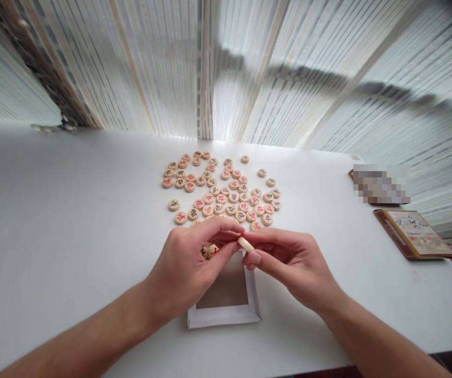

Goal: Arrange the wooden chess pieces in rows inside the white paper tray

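Left hand: the person's left hand (186, 257) is curled, thumb and fingertips pinching the left end of one wooden disc.
Paired pieces: two xiangqi pieces (210, 251) show behind the left thumb; whether they lie in the palm or the box cannot be told.
Loose pieces: many red- and black-marked pieces (221, 199) lie scattered on the white table (92, 220), apparently most of the set left unsorted.
White box: an open white box (226, 316) sits below the hands; its visible floor is bare, so little seems packed; the left hand hides its far end.
Wooden disc: this disc (245, 244) is tilted above the box, edge-on, between both hands' fingertips.
Right hand: the right hand (300, 262) pinches the disc's right end, thumb against forefinger.
Right side: a brown-edged printed box (414, 233) lies well clear.
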Demonstrator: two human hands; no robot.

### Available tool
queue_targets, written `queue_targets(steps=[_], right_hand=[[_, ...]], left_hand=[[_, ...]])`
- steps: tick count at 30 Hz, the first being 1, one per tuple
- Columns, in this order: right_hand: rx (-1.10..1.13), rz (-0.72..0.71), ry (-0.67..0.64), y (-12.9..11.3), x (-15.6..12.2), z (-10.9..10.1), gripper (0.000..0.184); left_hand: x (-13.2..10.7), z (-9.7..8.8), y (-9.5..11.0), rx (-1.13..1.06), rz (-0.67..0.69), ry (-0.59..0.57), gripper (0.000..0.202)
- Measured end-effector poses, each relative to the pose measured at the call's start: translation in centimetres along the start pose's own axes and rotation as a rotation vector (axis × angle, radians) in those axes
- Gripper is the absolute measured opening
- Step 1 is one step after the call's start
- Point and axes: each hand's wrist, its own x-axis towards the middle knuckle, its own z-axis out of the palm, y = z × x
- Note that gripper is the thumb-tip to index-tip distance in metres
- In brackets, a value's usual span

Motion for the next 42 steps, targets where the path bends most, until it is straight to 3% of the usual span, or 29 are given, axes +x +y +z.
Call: queue_targets(steps=[8,15,21,25,30,42], right_hand=[[-0.184,-0.199,-0.046,0.5,0.0,-0.2,0.037],[-0.495,-0.36,-0.047,0.3,0.1,-0.3,0.031],[-0.846,-0.526,-0.175,-0.1,0.2,-0.3,0.025],[-1.025,-0.545,-0.266,0.4,0.2,-0.1,0.024],[-1.068,-0.548,-0.267,1.0,0.2,-0.1,0.031],[-1.064,-0.566,-0.211,1.7,0.0,0.3,0.008]], left_hand=[[-0.3,-0.1,-0.6,0.118,0.08,0.033,0.023],[0.8,-1.9,0.0,0.147,-0.025,0.175,0.017],[1.5,-2.8,-0.7,0.115,-0.048,0.235,0.011],[1.7,-2.8,-1.1,0.119,-0.057,0.239,0.011],[1.6,-2.5,-1.4,0.133,-0.074,0.219,0.013],[1.5,-2.3,-1.2,0.134,-0.078,0.194,0.013]])
